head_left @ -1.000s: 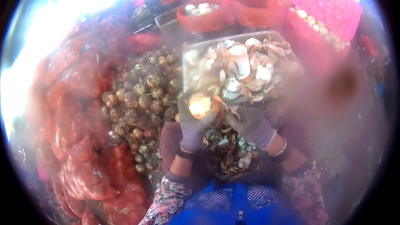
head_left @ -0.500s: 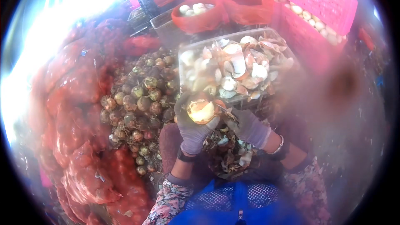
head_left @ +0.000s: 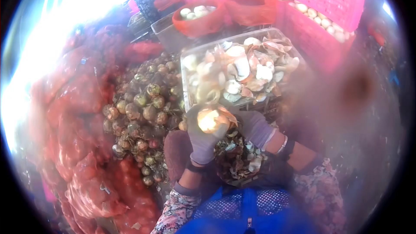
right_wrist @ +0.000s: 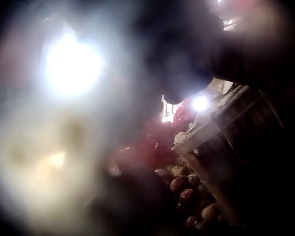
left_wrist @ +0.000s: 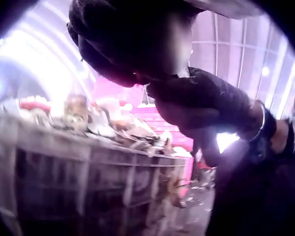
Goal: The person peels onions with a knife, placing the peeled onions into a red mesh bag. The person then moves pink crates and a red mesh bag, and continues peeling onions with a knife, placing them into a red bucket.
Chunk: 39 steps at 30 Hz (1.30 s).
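Observation:
Held in the gloved left hand [head_left: 201, 141] is a partly peeled onion [head_left: 210, 120], pale and bright on one face, with loose brown skin toward the right. Close against the onion's right side is the gloved right hand [head_left: 255, 128], its fingers bent; I cannot tell what it grips. In the left wrist view the left hand [left_wrist: 132, 39] is dark overhead, the right hand [left_wrist: 201, 101] curled just below it. Just beyond both hands stands a clear plastic tub [head_left: 185, 82] heaped with onion skins and white peeled pieces [head_left: 242, 67]. The right wrist view is mostly blurred.
Unpeeled onions [head_left: 149, 102] lie heaped at the left, beside red mesh sacks [head_left: 86, 147]. Scraps [head_left: 242, 160] lie between the knees. Farther back are a red bowl [head_left: 199, 21] of white onions, another red bowl [head_left: 251, 8] and pink crates [head_left: 320, 0].
The onion has turned a little in the left hand, and its loose skin shows more on the right. The right hand has shifted slightly beside it. The whole head view has drifted a little.

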Tool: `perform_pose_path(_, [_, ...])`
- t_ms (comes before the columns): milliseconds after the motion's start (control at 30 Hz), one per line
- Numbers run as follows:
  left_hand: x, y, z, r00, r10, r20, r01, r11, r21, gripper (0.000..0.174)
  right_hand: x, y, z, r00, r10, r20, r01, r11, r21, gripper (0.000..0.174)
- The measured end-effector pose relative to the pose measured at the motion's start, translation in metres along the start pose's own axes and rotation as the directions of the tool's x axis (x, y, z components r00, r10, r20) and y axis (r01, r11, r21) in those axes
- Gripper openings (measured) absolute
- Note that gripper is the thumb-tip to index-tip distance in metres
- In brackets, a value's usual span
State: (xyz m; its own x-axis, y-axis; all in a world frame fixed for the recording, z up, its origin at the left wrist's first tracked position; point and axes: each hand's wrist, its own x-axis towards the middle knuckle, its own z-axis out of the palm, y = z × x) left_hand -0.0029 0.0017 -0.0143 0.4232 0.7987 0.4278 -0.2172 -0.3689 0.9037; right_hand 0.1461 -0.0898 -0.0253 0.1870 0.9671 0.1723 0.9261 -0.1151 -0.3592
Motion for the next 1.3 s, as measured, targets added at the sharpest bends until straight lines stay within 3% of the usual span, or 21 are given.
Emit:
perform_pose_path(33, [0.001,-0.004,0.006,0.986,0.165,-0.037,-0.151,0.958,0.245,0.074,-0.001,0.001,-0.001,0.999,-0.017,-0.038,0.018,0.999,0.033,0.082])
perform_pose_path(133, [-0.002,0.006,0.007,0.997,0.06,-0.052,-0.054,0.992,0.111,0.072,-0.001,0.001,-0.008,0.963,-0.112,-0.247,0.162,0.968,0.194,0.08])
perform_pose_path(200, [0.0,0.024,0.003,0.97,-0.229,0.075,0.241,0.906,-0.348,0.069,0.006,0.005,-0.009,0.973,-0.105,-0.208,0.146,0.97,0.196,0.073])
perform_pose_path(233, [0.003,0.036,0.001,0.906,-0.364,0.215,0.42,0.711,-0.564,0.067,0.009,0.006,-0.006,0.977,-0.102,-0.185,0.135,0.974,0.18,0.071])
perform_pose_path(300, [0.001,0.028,0.0,0.849,-0.418,0.323,0.51,0.492,-0.706,0.064,0.015,0.01,0.004,0.986,-0.095,-0.136,0.113,0.985,0.132,0.067])
perform_pose_path(367, [-0.002,0.03,0.012,0.971,-0.229,0.074,0.24,0.89,-0.387,0.064,0.02,0.019,0.026,0.966,-0.149,-0.21,0.192,0.961,0.198,0.067])
perform_pose_path(433, [-0.002,0.013,0.012,0.998,0.065,-0.026,-0.063,0.993,0.1,0.075,0.017,0.027,0.047,0.916,-0.202,-0.346,0.314,0.899,0.305,0.067])
perform_pose_path(533, [-0.003,0.017,0.005,0.967,-0.204,0.15,0.245,0.904,-0.352,0.069,0.015,0.023,0.026,0.937,-0.189,-0.293,0.263,0.934,0.24,0.064])
perform_pose_path(567, [-0.004,0.016,0.006,0.965,-0.222,0.143,0.258,0.908,-0.329,0.069,0.014,0.019,0.013,0.952,-0.174,-0.251,0.226,0.954,0.196,0.063])
perform_pose_path(667, [-0.001,0.007,0.004,0.811,-0.494,0.314,0.554,0.472,-0.686,0.074,0.016,0.013,0.0,0.983,-0.119,-0.143,0.135,0.985,0.107,0.061])
perform_pose_path(733, [0.0,0.003,0.004,0.826,-0.44,0.353,0.55,0.489,-0.677,0.078,0.021,0.017,0.011,0.992,-0.09,-0.084,0.1,0.988,0.119,0.061])
perform_pose_path(800, [0.005,-0.005,-0.004,0.818,-0.322,0.477,0.575,0.488,-0.656,0.078,0.022,0.019,0.03,0.872,-0.332,-0.36,0.417,0.889,0.191,0.062])
perform_pose_path(867, [0.009,0.002,-0.006,0.799,-0.237,0.553,0.581,0.541,-0.608,0.079,0.015,0.026,0.036,0.907,-0.315,-0.279,0.413,0.796,0.442,0.055])
perform_pose_path(933, [0.003,-0.004,-0.014,0.814,-0.284,0.507,0.569,0.568,-0.595,0.084,0.005,0.018,-0.012,0.965,-0.2,0.169,0.001,0.648,0.761,0.044])
perform_pose_path(1000, [0.004,0.012,-0.009,0.824,-0.278,0.494,0.558,0.552,-0.619,0.084,0.0,0.006,-0.059,0.842,-0.107,0.528,-0.452,0.392,0.801,0.037])
perform_pose_path(1067, [-0.002,0.047,0.002,0.861,-0.294,0.415,0.507,0.541,-0.671,0.083,-0.005,0.01,-0.063,0.861,-0.071,0.504,-0.462,0.308,0.832,0.038])
perform_pose_path(1133, [-0.017,-0.008,-0.033,0.716,-0.426,0.552,0.698,0.436,-0.569,0.071,-0.001,0.013,-0.053,0.908,-0.047,0.416,-0.339,0.498,0.798,0.037])
perform_pose_path(1167, [-0.023,-0.038,-0.05,0.628,-0.483,0.61,0.778,0.371,-0.508,0.065,0.006,0.02,-0.032,0.919,-0.06,0.39,-0.212,0.757,0.618,0.037])
perform_pose_path(1233, [-0.022,-0.034,-0.04,0.701,-0.401,0.59,0.713,0.403,-0.573,0.064,0.017,0.033,-0.001,0.834,-0.037,0.551,-0.043,0.99,0.132,0.037])
perform_pose_path(1267, [-0.022,-0.035,-0.036,0.75,-0.354,0.558,0.661,0.441,-0.607,0.063,0.007,0.044,0.015,0.992,-0.109,0.069,0.045,0.796,0.604,0.037])
perform_pose_path(1300, [-0.018,-0.038,-0.031,0.783,-0.303,0.543,0.619,0.464,-0.634,0.063,-0.004,0.053,0.03,0.89,-0.152,-0.43,0.445,0.497,0.745,0.039])
